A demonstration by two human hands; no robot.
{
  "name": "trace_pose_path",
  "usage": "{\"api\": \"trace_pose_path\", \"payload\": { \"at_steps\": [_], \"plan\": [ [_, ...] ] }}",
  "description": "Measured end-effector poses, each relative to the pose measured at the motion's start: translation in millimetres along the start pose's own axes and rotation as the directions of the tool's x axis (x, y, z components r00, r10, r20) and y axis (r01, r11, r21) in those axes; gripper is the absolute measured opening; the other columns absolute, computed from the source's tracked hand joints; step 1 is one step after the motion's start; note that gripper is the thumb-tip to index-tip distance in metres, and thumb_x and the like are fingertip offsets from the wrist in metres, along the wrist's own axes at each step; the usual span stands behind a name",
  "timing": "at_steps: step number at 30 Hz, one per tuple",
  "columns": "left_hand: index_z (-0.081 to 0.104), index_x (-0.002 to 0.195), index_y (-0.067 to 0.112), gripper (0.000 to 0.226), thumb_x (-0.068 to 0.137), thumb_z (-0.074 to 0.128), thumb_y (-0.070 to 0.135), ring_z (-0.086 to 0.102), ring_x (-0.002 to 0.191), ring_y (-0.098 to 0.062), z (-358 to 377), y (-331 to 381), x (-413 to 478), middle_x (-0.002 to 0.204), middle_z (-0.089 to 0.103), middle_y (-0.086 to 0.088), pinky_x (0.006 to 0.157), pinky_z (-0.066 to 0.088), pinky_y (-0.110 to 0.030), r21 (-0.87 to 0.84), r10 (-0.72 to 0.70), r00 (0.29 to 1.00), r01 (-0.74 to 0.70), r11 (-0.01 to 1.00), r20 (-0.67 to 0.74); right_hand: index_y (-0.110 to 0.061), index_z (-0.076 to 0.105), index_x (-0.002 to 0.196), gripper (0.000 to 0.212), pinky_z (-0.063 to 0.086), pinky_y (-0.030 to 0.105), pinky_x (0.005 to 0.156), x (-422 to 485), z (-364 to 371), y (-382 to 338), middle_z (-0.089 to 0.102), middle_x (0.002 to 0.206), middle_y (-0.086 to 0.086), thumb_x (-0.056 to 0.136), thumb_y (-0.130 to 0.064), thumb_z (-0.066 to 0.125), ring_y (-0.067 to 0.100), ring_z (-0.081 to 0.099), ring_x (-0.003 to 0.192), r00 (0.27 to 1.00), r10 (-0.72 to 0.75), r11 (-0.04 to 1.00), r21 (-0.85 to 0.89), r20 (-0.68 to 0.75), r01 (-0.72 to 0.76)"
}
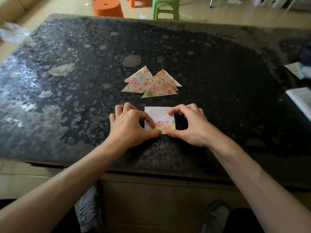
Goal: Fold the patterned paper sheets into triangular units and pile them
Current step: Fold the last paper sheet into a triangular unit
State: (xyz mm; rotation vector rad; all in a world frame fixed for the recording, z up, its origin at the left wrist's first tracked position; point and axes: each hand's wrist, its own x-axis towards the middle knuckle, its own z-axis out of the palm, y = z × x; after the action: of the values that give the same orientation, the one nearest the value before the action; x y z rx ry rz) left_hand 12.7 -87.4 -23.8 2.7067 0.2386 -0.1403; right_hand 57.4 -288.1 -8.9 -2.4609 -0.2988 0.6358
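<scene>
The left hand (129, 125) and right hand (190, 126) pinch the sheet's (156, 111) near edge, triangles (151, 83) piled apart beyond.

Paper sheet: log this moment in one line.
paper sheet: white side up, near edge folded over | left hand, right hand: pinching it | triangle pile: beyond sheet

Glossy speckled stone table (185, 52), matt paper sheet (156, 111)

Pinching the near edge of a half-folded paper sheet (158, 113), white side up with a patterned strip turned over it, left hand (129, 125) on the left corner and right hand (188, 125) on the right. Just beyond, triangular units (151, 83) loosely piled on the dark speckled table (218, 73). Way back on the floor, orange stool (107, 7) and green stool (165, 7).
</scene>
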Motion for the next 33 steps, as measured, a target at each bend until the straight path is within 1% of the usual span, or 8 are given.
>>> {"api": "trace_pose_path", "payload": {
  "at_steps": [6,13,17,19,24,27,30,33],
  "plan": [
    [0.073,0.088,0.045,0.040,0.064,0.078,0.076,0.028,0.129,-0.020,0.7,-1.7,0.2,0.116,0.040,0.011,0.096,0.021,-0.036,0.000,0.001,1.000,-0.001,1.000,0.001,-0.045,0.052,0.127,0.055,0.038,0.041,0.115,3.2,-2.6,1.4,0.036,0.132,-0.010,0.083,-0.033,0.084,0.016,0.035,0.135,1.000,0.006,1.000,0.011,0.017,-0.006],
    [0.073,0.088,0.045,0.039,0.064,0.078,0.077,0.029,0.128,-0.020,0.6,-1.8,0.0,0.115,0.041,0.011,0.097,0.022,-0.036,-0.003,0.003,1.000,-0.003,1.000,-0.002,-0.044,0.051,0.131,0.060,0.038,0.039,0.114,3.0,-3.9,2.1,0.038,0.133,-0.010,0.083,-0.028,0.084,0.014,0.036,0.133,1.000,0.000,1.000,0.018,0.020,-0.001],
    [0.072,0.087,0.046,0.038,0.065,0.077,0.076,0.028,0.130,-0.020,0.0,-1.8,-0.1,0.117,0.040,0.011,0.098,0.022,-0.037,-0.003,0.000,1.000,0.000,1.000,0.016,-0.046,0.050,0.130,0.063,0.041,0.034,0.109,4.7,-6.5,3.4,0.039,0.133,-0.010,0.083,-0.024,0.085,0.011,0.038,0.130,0.999,0.010,0.999,0.038,0.044,-0.011],
    [0.072,0.088,0.046,0.037,0.066,0.077,0.076,0.028,0.130,-0.020,-1.1,-1.8,-0.6,0.117,0.039,0.010,0.099,0.023,-0.038,-0.002,0.000,1.000,0.000,1.000,0.021,-0.047,0.049,0.130,0.063,0.041,0.036,0.111,4.9,-6.2,3.2,0.039,0.132,-0.010,0.083,-0.023,0.084,0.012,0.038,0.130,0.999,0.007,1.000,0.028,0.037,-0.008],
    [0.073,0.090,0.045,0.030,0.071,0.079,0.067,0.032,0.128,-0.019,-6.7,-9.2,0.5,0.118,0.045,0.012,0.096,0.023,-0.036,-0.053,0.021,1.000,-0.021,0.998,0.011,-0.047,0.047,0.132,0.067,0.041,0.040,0.113,4.6,-7.7,2.8,0.039,0.132,-0.010,0.082,-0.024,0.085,0.013,0.038,0.132,0.999,0.010,1.000,0.025,0.046,-0.011],
    [0.063,0.096,0.043,0.046,0.064,0.082,0.069,0.035,0.126,-0.018,-5.5,-17.4,0.6,0.117,0.046,0.013,0.095,0.023,-0.035,-0.044,0.017,0.999,-0.019,0.999,-0.043,-0.048,0.046,0.133,0.064,0.040,0.041,0.113,3.9,-6.9,2.5,0.039,0.132,-0.011,0.084,-0.032,0.084,0.013,0.037,0.132,0.999,0.006,0.999,0.043,0.050,-0.008],
    [0.055,0.108,0.038,0.065,0.060,0.081,0.074,0.035,0.125,-0.019,-2.5,-19.8,1.2,0.116,0.040,0.012,0.093,0.024,-0.034,0.003,0.001,0.998,-0.001,1.000,-0.057,-0.049,0.045,0.137,0.063,0.040,0.045,0.112,4.3,-2.4,1.5,0.043,0.128,-0.009,0.086,-0.045,0.080,0.014,0.040,0.127,1.000,0.013,0.997,0.080,-0.023,-0.011],
    [0.061,0.103,0.042,0.053,0.064,0.080,0.071,0.032,0.126,-0.017,-3.8,-20.0,2.2,0.116,0.042,0.013,0.094,0.021,-0.034,-0.021,0.024,0.999,-0.024,0.999,-0.023,-0.050,0.038,0.145,0.066,0.042,0.043,0.108,5.6,6.1,1.9,0.046,0.121,-0.010,0.090,-0.045,0.076,0.013,0.043,0.123,0.992,-0.005,0.996,0.084,-0.125,0.016]
  ]
}}
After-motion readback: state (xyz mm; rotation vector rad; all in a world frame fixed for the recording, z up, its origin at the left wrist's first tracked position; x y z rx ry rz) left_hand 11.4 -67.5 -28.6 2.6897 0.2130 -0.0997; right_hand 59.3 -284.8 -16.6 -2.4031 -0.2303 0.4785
